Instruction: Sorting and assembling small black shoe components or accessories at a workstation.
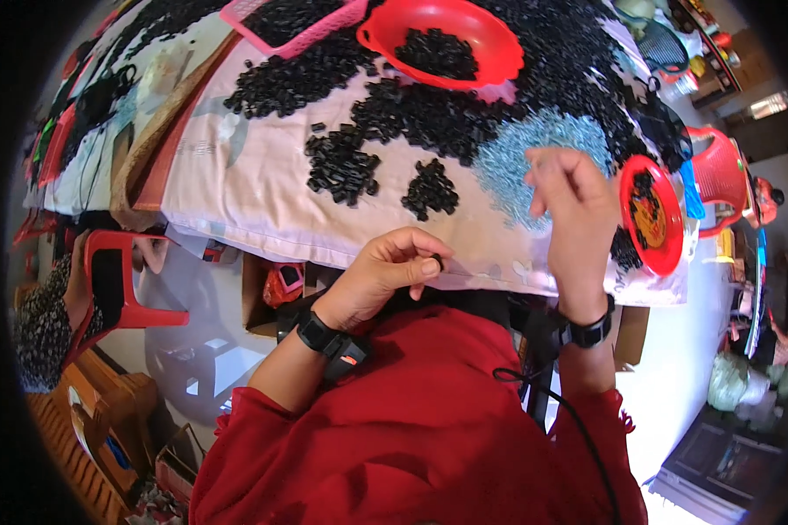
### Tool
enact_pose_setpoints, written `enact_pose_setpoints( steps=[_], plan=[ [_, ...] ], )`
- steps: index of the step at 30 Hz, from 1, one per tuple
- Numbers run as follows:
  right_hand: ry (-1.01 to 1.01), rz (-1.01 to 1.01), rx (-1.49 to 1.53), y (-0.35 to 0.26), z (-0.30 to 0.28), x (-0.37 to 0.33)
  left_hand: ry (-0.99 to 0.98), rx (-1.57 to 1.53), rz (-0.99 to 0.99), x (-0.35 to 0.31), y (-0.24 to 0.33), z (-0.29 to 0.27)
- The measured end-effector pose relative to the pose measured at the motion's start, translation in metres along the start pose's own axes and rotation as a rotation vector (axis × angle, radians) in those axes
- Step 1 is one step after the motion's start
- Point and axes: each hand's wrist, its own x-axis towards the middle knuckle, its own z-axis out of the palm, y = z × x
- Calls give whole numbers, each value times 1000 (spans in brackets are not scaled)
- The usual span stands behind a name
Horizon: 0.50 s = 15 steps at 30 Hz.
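My left hand (383,273) is near the table's front edge, thumb and forefinger pinched on a small black piece (437,261). My right hand (576,206) is over a heap of small light-blue, silvery pieces (508,166), its fingers drawn together; anything between them is too small or hidden to make out. Two small piles of black pieces lie beyond my left hand: a larger one (341,164) and a smaller one (430,190). A wide spread of the same black pieces (429,114) covers the cloth farther back.
A red oval basin (503,52) and a pink basket (324,28), both holding black pieces, stand at the back of the cloth-covered table (263,210). To the right is a red round tray (671,249). Red plastic chairs flank the table, left (131,306) and right (718,175).
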Motion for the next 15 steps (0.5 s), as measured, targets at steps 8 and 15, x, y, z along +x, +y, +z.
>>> enact_pose_setpoints(
  steps=[8, 15],
  plan=[
    [-158, 35, -37, 20, 25, -45, 6, -213, -48, -2, 8, 1],
    [-245, -266, -322, 23, 27, -54, -12, -163, 44, -2, 10, 4]
  ],
)
